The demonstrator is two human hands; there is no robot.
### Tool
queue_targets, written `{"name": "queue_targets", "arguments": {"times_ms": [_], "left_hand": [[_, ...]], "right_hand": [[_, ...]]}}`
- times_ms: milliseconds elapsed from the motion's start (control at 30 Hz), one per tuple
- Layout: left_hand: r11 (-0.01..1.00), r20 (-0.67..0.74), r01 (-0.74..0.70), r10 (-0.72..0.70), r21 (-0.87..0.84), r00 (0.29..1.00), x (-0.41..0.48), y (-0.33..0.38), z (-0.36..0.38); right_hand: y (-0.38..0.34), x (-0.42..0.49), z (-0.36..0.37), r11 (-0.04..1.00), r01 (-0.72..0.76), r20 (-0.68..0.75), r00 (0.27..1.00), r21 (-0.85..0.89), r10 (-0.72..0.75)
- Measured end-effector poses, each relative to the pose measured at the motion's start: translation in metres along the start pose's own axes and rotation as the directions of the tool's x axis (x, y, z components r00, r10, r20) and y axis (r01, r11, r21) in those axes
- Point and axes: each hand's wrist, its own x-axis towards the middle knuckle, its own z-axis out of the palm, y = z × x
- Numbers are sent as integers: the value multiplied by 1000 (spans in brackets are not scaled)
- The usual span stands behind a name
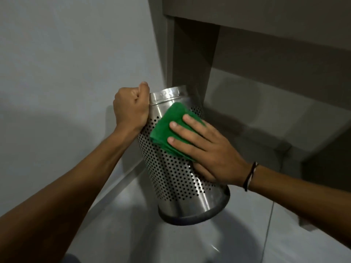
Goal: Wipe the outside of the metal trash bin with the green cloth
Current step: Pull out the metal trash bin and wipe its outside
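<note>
The metal trash bin (pixel 176 179) is a shiny perforated cylinder with a dark base ring, tilted with its top leaning away toward the wall and its base near the floor. My left hand (pixel 131 109) is closed in a fist around the bin's top rim on the left side. My right hand (pixel 205 147) lies flat, fingers spread, pressing the folded green cloth (pixel 167 128) against the bin's upper side. The bin's inside and its far side are hidden.
A pale wall (pixel 66 73) stands close on the left, with a skirting strip at its foot. A brown cabinet or counter (pixel 266 44) overhangs at the upper right, with a recess behind the bin. Light floor tiles (pixel 247 234) lie below.
</note>
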Motion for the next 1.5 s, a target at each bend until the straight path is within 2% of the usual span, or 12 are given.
{"name": "queue_targets", "arguments": {"times_ms": [67,233,400,467,600,733,800,933,1000,1233,1433,1500], "left_hand": [[999,-10,11,-11,-42,1000,3,0,-1],[997,61,-68,69,-21,996,-5,0,-2],[998,72,-36,39,-45,997,-5,1,0],[994,61,1,5,-105,998,-2,-1,0],[996,84,6,1,-91,996,-3,-3,0],[998,89,-67,68,-16,994,-10,0,4],[997,80,-81,79,14,994,-10,3,7],[1000,14,-8,8,-3,1000,-12,3,9],[998,3,40,-40,-48,999,-11,-4,9],[1000,74,-16,16,-3,997,-13,-13,7],[999,-18,41,-42,-17,999,-6,-10,12],[998,-27,35,-37,-42,999,-5,-10,13]], "right_hand": [[-11,2,2,999,-47,-42,998,-4,47],[-24,-14,9,970,228,60,973,-80,-223],[6,6,-2,975,-197,-78,976,101,205],[0,11,-3,959,-232,-95,964,161,249],[-21,-12,10,995,72,-98,993,64,-66],[-35,-23,26,916,397,-20,917,-66,-399],[-12,-11,18,943,322,-68,942,-85,-328],[30,16,-1,988,-137,-123,982,65,144],[15,14,8,987,-117,-141,981,111,132],[-31,-32,32,930,362,-69,931,67,-358],[11,-4,7,984,-92,-156,981,155,116],[-4,-9,12,989,-69,-170,981,131,91]]}}
